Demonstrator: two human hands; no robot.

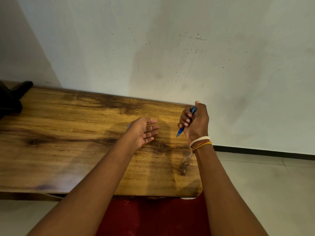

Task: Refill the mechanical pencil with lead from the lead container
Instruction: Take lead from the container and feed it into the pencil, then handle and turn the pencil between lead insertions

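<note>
My right hand (194, 122) grips a blue mechanical pencil (180, 132) in a fist above the right end of the wooden table (68, 133). The pencil's tip points down and to the left, and my thumb sits over its top end. My left hand (144, 132) hovers palm up over the table, to the left of the pencil, with its fingers straight and relaxed. A small bluish-white thing (128, 126) peeks out behind my left hand; I cannot tell what it is. No lead container is plainly in view.
A dark object (12, 97) lies at the table's far left end. A pale wall stands right behind the table. Tiled floor (264, 184) lies to the right, and red cloth (153, 217) shows below the table's near edge.
</note>
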